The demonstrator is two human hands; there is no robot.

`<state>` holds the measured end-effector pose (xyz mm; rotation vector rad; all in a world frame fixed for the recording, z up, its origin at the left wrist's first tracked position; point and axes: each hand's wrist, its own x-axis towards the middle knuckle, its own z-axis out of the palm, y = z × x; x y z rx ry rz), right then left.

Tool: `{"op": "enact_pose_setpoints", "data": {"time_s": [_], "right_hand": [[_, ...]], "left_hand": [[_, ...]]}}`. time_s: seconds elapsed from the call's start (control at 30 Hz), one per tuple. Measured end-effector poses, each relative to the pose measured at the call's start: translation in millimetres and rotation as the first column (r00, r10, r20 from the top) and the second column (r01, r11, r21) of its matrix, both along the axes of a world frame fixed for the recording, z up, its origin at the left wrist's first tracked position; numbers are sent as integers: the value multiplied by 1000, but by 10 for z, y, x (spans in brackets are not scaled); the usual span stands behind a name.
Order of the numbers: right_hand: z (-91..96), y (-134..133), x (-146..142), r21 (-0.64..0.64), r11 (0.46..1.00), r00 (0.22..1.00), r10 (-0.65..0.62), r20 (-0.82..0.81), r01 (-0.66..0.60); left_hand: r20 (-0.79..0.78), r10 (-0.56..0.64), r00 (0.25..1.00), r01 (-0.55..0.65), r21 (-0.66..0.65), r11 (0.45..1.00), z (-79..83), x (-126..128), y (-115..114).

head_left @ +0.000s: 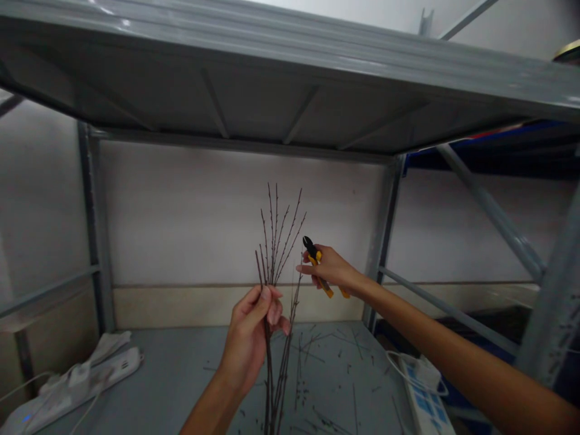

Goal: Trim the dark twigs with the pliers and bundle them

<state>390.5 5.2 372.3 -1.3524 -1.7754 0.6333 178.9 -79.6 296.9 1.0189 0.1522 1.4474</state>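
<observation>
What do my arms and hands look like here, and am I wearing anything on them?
My left forearm and right forearm are bare, with no sleeve, watch or bracelet showing. The left grip and right grip are bare hands, with no gloves or rings, and no cables or markings show on them.

Smooth plastic is being seen on the cutter handles (327,288). Rough matt wood is being seen on the twigs (281,244).

Open air above twigs (273,241), steel shelf (226,103) overhead, post (385,229) at rt
</observation>
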Motion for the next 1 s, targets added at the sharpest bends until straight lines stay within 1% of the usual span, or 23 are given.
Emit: {"op": "enact_pose_setpoints", "data": {"time_s": [0.1,0.2,0.33,0.4,0.47,0.53,0.57,0.6,0.67,0.8,0.87,1.0], "right_hand": [[-79,-2,-3,-25,1000,999,4,-32,-5],[-74,-67,-37,-46,998,997,27,-74,-30],[10,-215,-112,-88,984,980,144,-136,-157],[43,-285,-154,-88,975,968,190,-162,-206],[63,-346,-203,-76,971,960,208,-189,-226],[82,-410,-261,-66,970,951,215,-221,-235],[93,-446,-294,-63,969,947,220,-234,-240],[107,-484,-326,-60,967,943,227,-241,-248],[135,-558,-381,-51,965,942,237,-239,-256],[169,-648,-412,-7,971,947,233,-222,-240],[166,-651,-385,22,973,949,231,-215,-232],[129,-601,-311,62,971,955,237,-180,-230]], "left_hand": [[22,-36,999,35,17,999,23,-17,-52],[33,-55,998,54,23,998,48,-34,-80],[22,-38,999,38,23,999,34,-30,-36],[5,27,1000,-27,31,999,-10,-12,24],[-56,156,986,-153,52,987,-66,19,95],[-168,291,942,-279,88,956,-121,60,161],[-226,332,916,-315,108,943,-145,84,187],[-274,347,897,-326,121,937,-166,107,207],[-305,335,892,-312,123,942,-196,149,226],[-256,333,907,-324,80,943,-214,172,190],[-241,327,914,-328,37,944,-212,155,158],[-181,271,945,-285,-55,957,-219,127,136]]}}
